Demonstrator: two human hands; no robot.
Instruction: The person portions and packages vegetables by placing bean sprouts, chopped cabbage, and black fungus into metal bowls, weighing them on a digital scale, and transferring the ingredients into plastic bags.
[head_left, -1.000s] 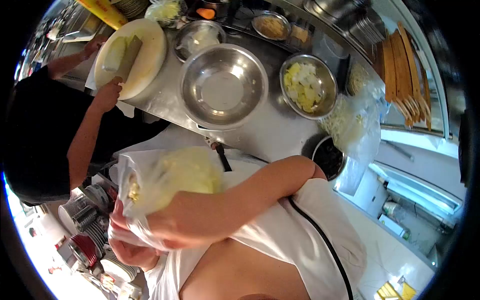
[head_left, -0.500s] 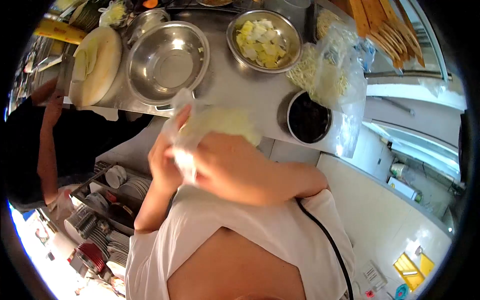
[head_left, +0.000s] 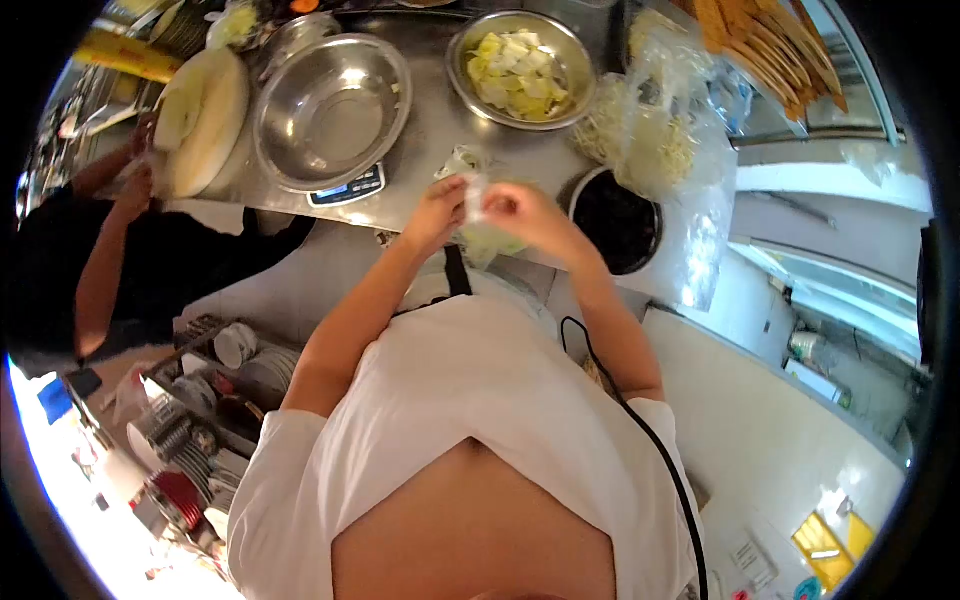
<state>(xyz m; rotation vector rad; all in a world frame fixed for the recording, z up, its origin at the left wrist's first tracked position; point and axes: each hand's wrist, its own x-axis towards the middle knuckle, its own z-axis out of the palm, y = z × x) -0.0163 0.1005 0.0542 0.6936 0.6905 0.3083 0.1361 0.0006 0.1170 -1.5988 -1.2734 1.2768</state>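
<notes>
At the front edge of the counter, a clear plastic bag (head_left: pixel 488 243) with pale yellow-green contents hangs between my hands. My left hand (head_left: pixel 438 212) is closed on the bag's gathered top. My right hand (head_left: pixel 530 214) pinches the same twisted part from the other side, its fingers slightly blurred. Left of my hands, a digital scale (head_left: pixel 352 190) sticks out from under a large steel bowl (head_left: pixel 385 125) that looks bare inside. Beyond my hands stands a smaller steel bowl (head_left: pixel 468 95) of cut yellow-white cabbage (head_left: pixel 518 72).
To the right are a pot of dark contents (head_left: pixel 615 222) and plastic bags of noodle-like strands (head_left: pixel 655 150). A co-worker in dark clothes (head_left: pixel 150 270) stands at the left by a round white cutting board (head_left: pixel 222 125). A rack of dishes (head_left: pixel 265 365) is below.
My hands have moved up and right, away from my chest, with the bag. It was held higher and sideways; now it hangs below its gathered top. The scale has come into view.
</notes>
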